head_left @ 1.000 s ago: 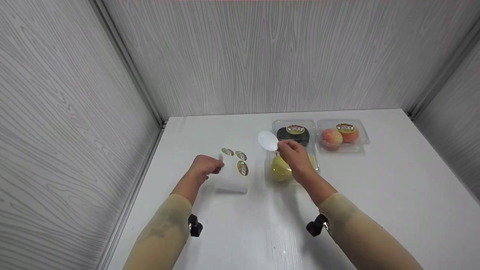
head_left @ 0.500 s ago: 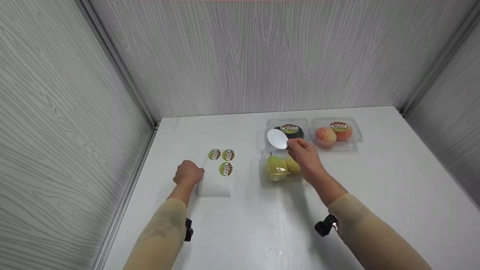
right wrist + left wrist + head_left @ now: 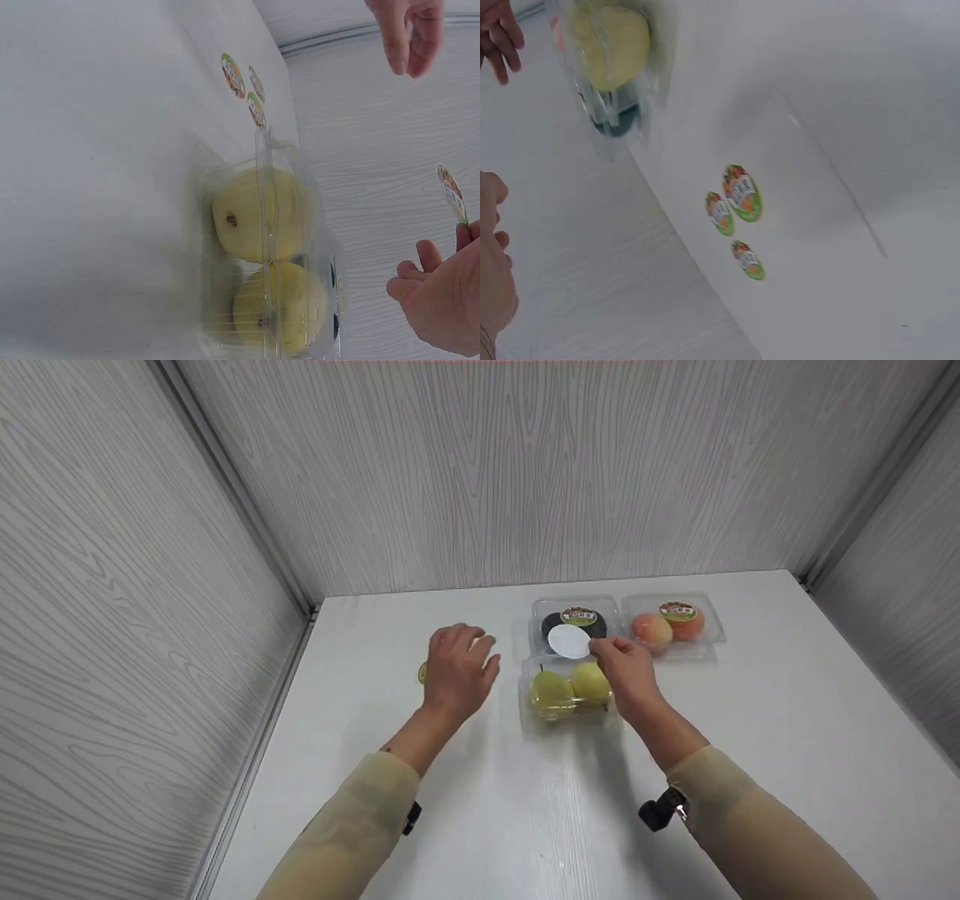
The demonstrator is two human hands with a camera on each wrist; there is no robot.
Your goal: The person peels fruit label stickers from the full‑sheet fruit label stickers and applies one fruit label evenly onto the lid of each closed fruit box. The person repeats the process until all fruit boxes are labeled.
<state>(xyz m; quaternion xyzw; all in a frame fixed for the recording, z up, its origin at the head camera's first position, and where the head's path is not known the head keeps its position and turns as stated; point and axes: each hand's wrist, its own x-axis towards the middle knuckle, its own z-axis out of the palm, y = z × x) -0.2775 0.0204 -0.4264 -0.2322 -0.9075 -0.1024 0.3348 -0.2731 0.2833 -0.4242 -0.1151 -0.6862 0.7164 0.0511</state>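
A round sticker [image 3: 568, 642] is pinched at its edge by my right hand [image 3: 628, 669], above the fruit boxes. Its white back faces up in the head view; the printed side of the sticker [image 3: 451, 193] shows in the right wrist view. My left hand [image 3: 459, 671] hovers with loosely spread fingers, holding nothing, over a white backing sheet [image 3: 810, 202]. Several printed stickers [image 3: 742, 193] lie on that sheet, mostly hidden under the hand in the head view. Just below the held sticker stands a clear plastic box of yellow-green pears [image 3: 553, 694], its lid down.
Behind the pears is a clear box of dark fruit [image 3: 596, 624] with a sticker on its lid. To its right sits a box of peaches [image 3: 652, 631], also labelled. Wood-grain panels [image 3: 480, 472] wall the white table [image 3: 787, 720] at the back and sides.
My left hand has let go of the backing sheet, which now lies flat, and has risen to the right with fingers opening. My right hand has carried the sticker right, over the boxes.
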